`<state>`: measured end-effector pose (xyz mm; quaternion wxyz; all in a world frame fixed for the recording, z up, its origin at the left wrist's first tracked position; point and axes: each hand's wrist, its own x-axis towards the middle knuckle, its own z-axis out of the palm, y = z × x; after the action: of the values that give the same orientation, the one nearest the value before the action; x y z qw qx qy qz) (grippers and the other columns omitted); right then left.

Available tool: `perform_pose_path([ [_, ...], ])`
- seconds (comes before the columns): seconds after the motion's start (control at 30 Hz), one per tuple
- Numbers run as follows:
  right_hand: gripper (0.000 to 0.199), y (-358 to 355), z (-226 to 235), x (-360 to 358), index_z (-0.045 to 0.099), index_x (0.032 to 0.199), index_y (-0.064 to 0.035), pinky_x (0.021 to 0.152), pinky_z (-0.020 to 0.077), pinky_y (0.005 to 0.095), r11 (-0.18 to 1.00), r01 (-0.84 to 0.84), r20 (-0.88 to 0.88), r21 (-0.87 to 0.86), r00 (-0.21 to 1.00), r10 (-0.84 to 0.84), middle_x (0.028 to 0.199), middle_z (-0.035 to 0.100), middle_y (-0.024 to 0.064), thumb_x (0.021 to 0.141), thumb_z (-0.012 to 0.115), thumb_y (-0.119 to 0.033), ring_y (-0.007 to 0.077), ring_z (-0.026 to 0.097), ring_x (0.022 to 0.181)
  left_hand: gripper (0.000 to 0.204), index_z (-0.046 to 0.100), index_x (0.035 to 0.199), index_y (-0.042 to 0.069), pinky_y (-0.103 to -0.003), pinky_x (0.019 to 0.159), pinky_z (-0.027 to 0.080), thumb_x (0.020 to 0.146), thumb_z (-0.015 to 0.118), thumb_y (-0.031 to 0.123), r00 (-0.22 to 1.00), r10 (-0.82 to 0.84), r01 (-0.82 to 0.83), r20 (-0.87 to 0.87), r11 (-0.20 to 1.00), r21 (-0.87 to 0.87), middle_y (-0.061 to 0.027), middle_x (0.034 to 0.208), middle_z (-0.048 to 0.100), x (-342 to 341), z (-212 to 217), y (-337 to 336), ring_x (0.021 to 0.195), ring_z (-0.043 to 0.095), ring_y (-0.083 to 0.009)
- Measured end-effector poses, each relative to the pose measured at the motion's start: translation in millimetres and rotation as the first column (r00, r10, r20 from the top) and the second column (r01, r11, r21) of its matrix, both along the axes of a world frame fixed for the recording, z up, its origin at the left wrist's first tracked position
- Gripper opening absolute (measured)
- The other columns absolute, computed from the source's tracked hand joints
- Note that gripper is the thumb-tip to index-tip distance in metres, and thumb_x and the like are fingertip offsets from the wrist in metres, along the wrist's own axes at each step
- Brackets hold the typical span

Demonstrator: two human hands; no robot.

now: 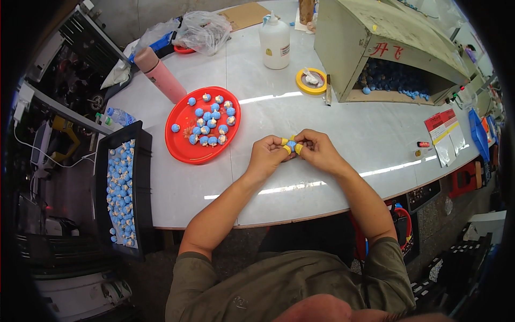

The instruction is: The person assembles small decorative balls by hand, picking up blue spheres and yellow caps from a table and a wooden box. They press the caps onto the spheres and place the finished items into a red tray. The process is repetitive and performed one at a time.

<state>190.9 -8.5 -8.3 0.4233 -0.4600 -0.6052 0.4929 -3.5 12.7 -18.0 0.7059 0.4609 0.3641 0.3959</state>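
Left hand point(266, 156) and right hand point(322, 153) pinch a blue piece point(292, 145) between yellow-capped fingertips point(299, 147), tray point(180, 148) to their left. It seems a two-handed working step; the next move likely calls for steady pressure.

the left hand point(267, 156) and right hand point(321, 152) are partly hiding the small blue piece point(292, 144); the top edge is cropping a brown container point(306, 12).
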Motion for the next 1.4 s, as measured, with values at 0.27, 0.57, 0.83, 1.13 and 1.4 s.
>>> perform_pose_path([
  [0.27, 0.021, 1.3, 4.1, 0.8, 0.064, 0.107, 0.0060, 0.068, 0.0499, 0.0220, 0.997, 0.010, -0.100, -0.082, 0.995, -0.018, 0.089, 0.066, 0.0041, 0.088, 0.060, -0.002, 0.0058, 0.059, 0.076, 0.017, 0.056, 0.108, -0.005, -0.029, 0.085, 0.059, 0.092, 0.058, -0.002, 0.999, -0.012, 0.013, 0.036, 0.999, -0.034, -0.0163, 0.105, 0.068, -1.5, 3.1, 0.2, 0.095, 0.071, -0.0238],
  [0.57, 0.020, 1.3, 6.8, 1.6, 0.062, 0.109, 0.0057, 0.068, 0.0511, 0.0230, 0.993, -0.016, -0.141, -0.114, 0.990, 0.000, 0.090, 0.065, 0.0044, 0.091, 0.060, -0.002, 0.0070, 0.061, 0.075, 0.016, 0.058, 0.108, -0.005, -0.029, 0.085, 0.059, 0.093, 0.059, -0.001, 0.998, -0.022, 0.023, 0.052, 0.999, -0.028, -0.0154, 0.105, 0.069, -1.9, 7.3, 0.3, 0.096, 0.071, -0.0240],
  [0.83, 0.019, 0.3, 1.7, 0.5, 0.061, 0.103, 0.0051, 0.067, 0.0514, 0.0236, 0.992, -0.029, -0.121, -0.119, 0.993, 0.015, 0.088, 0.064, 0.0054, 0.085, 0.055, 0.004, 0.0080, 0.061, 0.074, 0.012, 0.060, 0.102, -0.006, -0.031, 0.086, 0.059, 0.091, 0.061, -0.003, 0.999, -0.032, 0.032, 0.025, 0.999, -0.003, -0.0152, 0.103, 0.068, -4.4, -2.5, 2.4, 0.095, 0.070, -0.0224],
  [1.13, 0.013, 1.5, -2.0, 4.7, 0.061, 0.104, 0.0026, 0.068, 0.0525, 0.0237, 0.989, -0.057, -0.082, -0.136, 0.996, 0.046, 0.090, 0.065, 0.0048, 0.092, 0.057, 0.000, 0.0083, 0.061, 0.076, 0.012, 0.060, 0.101, -0.005, -0.030, 0.084, 0.059, 0.089, 0.062, -0.004, 0.999, -0.027, 0.027, 0.018, 1.000, 0.016, -0.0148, 0.103, 0.068, -2.8, -3.0, 1.3, 0.095, 0.070, -0.0207],
  [1.4, 0.019, -1.3, 18.7, -8.3, 0.064, 0.109, 0.0013, 0.059, 0.0467, 0.0222, 0.969, 0.032, -0.215, -0.244, 0.973, -0.087, 0.080, 0.063, 0.0030, 0.093, 0.060, -0.009, 0.0074, 0.058, 0.068, 0.021, 0.057, 0.115, 0.001, -0.028, 0.080, 0.058, 0.099, 0.053, 0.014, 0.997, 0.015, 0.000, 0.072, 0.978, -0.207, -0.0129, 0.106, 0.068, -6.4, 16.7, 3.1, 0.090, 0.070, -0.0188],
])
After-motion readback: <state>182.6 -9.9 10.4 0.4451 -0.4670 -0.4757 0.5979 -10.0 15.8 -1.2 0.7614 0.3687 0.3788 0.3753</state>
